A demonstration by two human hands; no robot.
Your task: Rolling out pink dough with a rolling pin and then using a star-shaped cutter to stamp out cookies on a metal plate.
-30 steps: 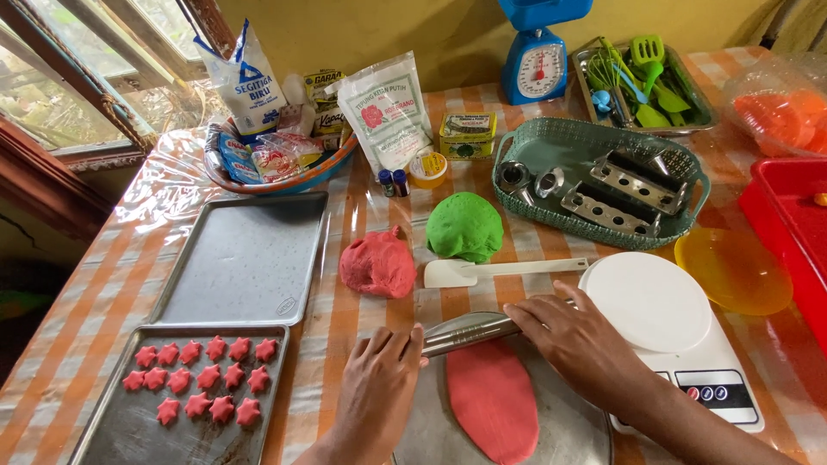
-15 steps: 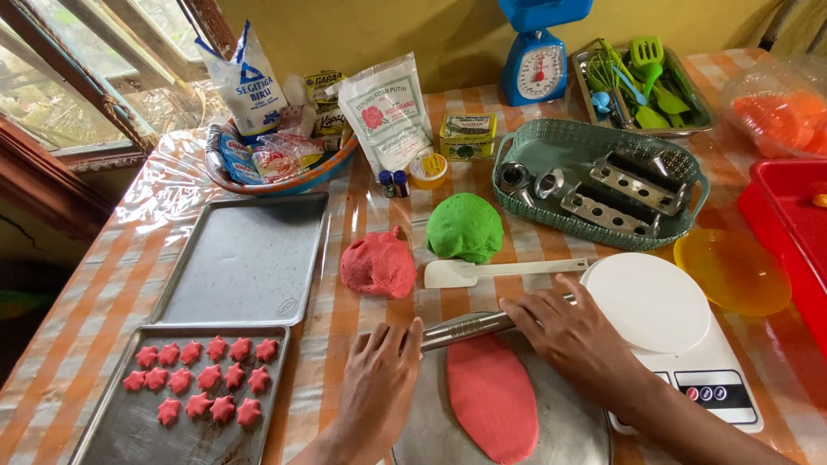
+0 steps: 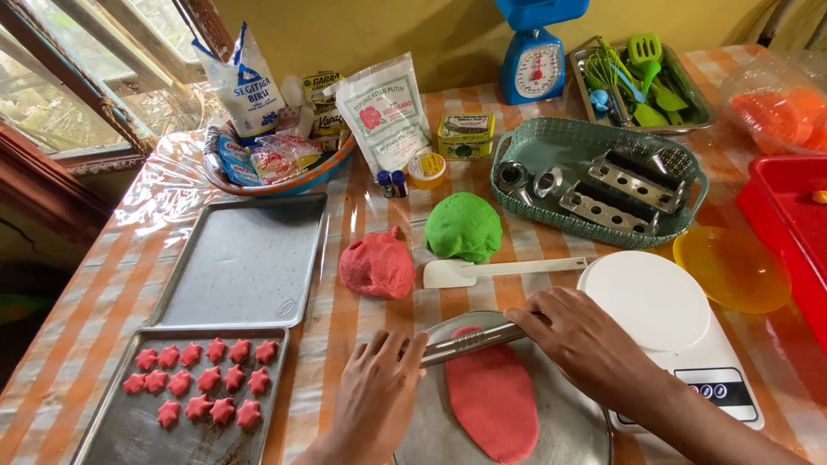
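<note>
A flattened oval of red dough (image 3: 493, 398) lies on a round metal plate (image 3: 568, 430) at the near edge of the table. Across its far end rests a metal rolling pin (image 3: 472, 343). My left hand (image 3: 377, 393) presses on the pin's left end, my right hand (image 3: 579, 336) on its right end. Beyond the plate sit a red dough ball (image 3: 377, 265), a green dough ball (image 3: 463, 226) and a white spatula (image 3: 504, 270).
A tray with several red star shapes (image 3: 185, 400) lies at near left, an unfilled baking tray (image 3: 244, 258) behind it. A white digital scale (image 3: 668, 331) is right of the plate. Further back: green basket of metal parts (image 3: 599, 181), yellow bowl (image 3: 730, 269), red bin (image 3: 788, 224), ingredient packets, blue scale.
Both hands and the rolling pin have slid a little away from me, toward the far end of the flattened dough. Everything else on the table is unmoved.
</note>
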